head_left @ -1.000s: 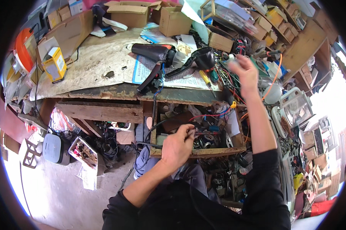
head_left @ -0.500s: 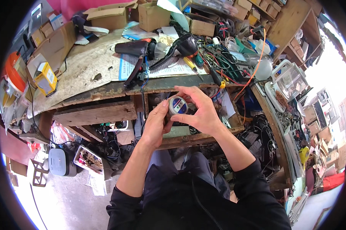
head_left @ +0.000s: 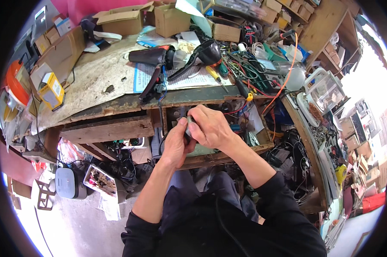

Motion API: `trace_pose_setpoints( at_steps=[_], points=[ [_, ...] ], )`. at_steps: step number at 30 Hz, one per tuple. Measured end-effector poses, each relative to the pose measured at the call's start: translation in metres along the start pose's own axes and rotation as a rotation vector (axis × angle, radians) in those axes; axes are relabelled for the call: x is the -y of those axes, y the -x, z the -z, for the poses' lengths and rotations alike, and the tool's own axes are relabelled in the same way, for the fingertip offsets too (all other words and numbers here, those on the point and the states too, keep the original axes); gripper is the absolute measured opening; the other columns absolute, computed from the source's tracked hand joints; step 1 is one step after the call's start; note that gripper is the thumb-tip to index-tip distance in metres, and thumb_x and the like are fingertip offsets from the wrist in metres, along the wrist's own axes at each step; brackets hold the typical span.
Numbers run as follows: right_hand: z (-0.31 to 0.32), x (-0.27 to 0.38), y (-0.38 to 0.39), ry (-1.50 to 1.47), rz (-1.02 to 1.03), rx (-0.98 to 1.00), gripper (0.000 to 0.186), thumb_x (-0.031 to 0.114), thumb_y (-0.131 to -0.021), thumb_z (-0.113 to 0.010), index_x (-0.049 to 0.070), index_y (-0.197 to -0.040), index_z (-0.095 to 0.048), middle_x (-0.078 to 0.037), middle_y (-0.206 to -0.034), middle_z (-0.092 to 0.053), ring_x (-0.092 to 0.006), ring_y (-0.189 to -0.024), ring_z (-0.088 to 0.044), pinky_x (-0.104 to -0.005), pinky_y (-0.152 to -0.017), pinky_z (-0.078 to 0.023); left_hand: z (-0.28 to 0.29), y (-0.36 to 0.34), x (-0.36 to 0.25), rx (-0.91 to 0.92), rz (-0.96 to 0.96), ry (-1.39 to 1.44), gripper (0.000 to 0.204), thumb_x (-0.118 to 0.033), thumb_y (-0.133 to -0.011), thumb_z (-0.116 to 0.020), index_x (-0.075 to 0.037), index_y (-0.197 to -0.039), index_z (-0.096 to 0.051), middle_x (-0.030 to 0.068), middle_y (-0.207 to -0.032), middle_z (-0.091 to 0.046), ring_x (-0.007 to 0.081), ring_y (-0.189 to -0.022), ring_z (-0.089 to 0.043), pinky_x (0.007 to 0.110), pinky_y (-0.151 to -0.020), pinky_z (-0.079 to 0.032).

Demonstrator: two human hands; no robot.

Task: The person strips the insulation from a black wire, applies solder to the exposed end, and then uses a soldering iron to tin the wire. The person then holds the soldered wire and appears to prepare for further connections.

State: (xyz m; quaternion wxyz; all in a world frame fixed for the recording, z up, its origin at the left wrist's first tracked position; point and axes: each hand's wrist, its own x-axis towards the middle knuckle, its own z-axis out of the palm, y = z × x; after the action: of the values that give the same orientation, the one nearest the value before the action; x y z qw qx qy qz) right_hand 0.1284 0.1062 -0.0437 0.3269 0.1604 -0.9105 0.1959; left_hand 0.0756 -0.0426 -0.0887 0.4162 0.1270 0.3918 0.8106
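My left hand [head_left: 175,140] and my right hand [head_left: 211,127] are together over the open drawer [head_left: 217,159], both closed on a small round tin [head_left: 189,124]. Only a narrow grey-white edge of the tin shows between the thumbs; my right fingers wrap over its top and hide the rest. On the bench just beyond lies a black hair dryer [head_left: 148,54] taken apart, its wires hanging over the edge. Beside it rests a curved black casing piece [head_left: 197,58]. A yellow-handled screwdriver [head_left: 213,73] lies close to that piece.
Tangled cables and tools [head_left: 257,70] crowd the bench's right half, and an orange cord [head_left: 291,68] hangs down there. A yellow box [head_left: 52,91] stands at the left. Cardboard boxes [head_left: 172,20] line the back. Below left, a box of scraps [head_left: 101,180] sits on the floor.
My right hand has turned over and closed round the tin. The tin has tilted, so its round blue-and-white labelled face no longer shows. The bench things have stayed put.
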Motion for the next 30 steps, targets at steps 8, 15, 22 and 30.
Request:
trace_pose_setpoints(
  at_steps=[8,15,22,30],
  points=[
    [0.010,0.000,-0.013,-0.212,-0.107,0.105,0.024,0.024,-0.098,-0.056,0.001,-0.099,-0.057,-0.018,-0.090,-0.061,-0.0413,-0.075,-0.061,-0.0463,-0.065,-0.050,0.003,0.001,0.001,0.051,-0.086,-0.007,0.048,-0.056,-0.106,-0.044,-0.011,-0.093,-0.056,-0.0004,-0.066,-0.049,0.0085,-0.047,-0.034,0.026,-0.044,-0.020],
    [0.020,0.014,-0.019,0.120,0.041,0.169,0.037,0.038,-0.093,-0.064,0.002,-0.097,-0.057,-0.015,-0.092,-0.061,-0.0371,-0.074,-0.063,-0.0441,-0.061,-0.052,-0.001,0.001,-0.002,-0.068,-0.015,-0.017,0.050,-0.058,-0.106,-0.042,-0.015,-0.084,-0.055,-0.0037,-0.062,-0.047,0.0100,-0.047,-0.034,0.028,-0.045,-0.021],
    [0.002,0.000,-0.005,0.020,0.019,0.068,0.029,0.032,-0.095,-0.058,0.003,-0.094,-0.057,-0.015,-0.081,-0.059,-0.0369,-0.067,-0.061,-0.0434,-0.057,-0.050,0.003,0.000,0.003,0.079,-0.040,-0.016,0.050,-0.059,-0.105,-0.042,-0.015,-0.084,-0.053,-0.0038,-0.062,-0.043,0.0096,-0.047,-0.032,0.028,-0.046,-0.019],
    [0.001,-0.003,-0.006,-0.142,-0.027,0.109,0.026,0.028,-0.097,-0.056,0.002,-0.096,-0.058,-0.016,-0.085,-0.061,-0.0386,-0.072,-0.061,-0.0437,-0.061,-0.050,0.008,0.002,0.003,0.102,-0.048,-0.004,0.053,-0.060,-0.105,-0.044,-0.010,-0.090,-0.054,-0.0010,-0.060,-0.042,0.0105,-0.047,-0.030,0.028,-0.046,-0.022]
  ],
)
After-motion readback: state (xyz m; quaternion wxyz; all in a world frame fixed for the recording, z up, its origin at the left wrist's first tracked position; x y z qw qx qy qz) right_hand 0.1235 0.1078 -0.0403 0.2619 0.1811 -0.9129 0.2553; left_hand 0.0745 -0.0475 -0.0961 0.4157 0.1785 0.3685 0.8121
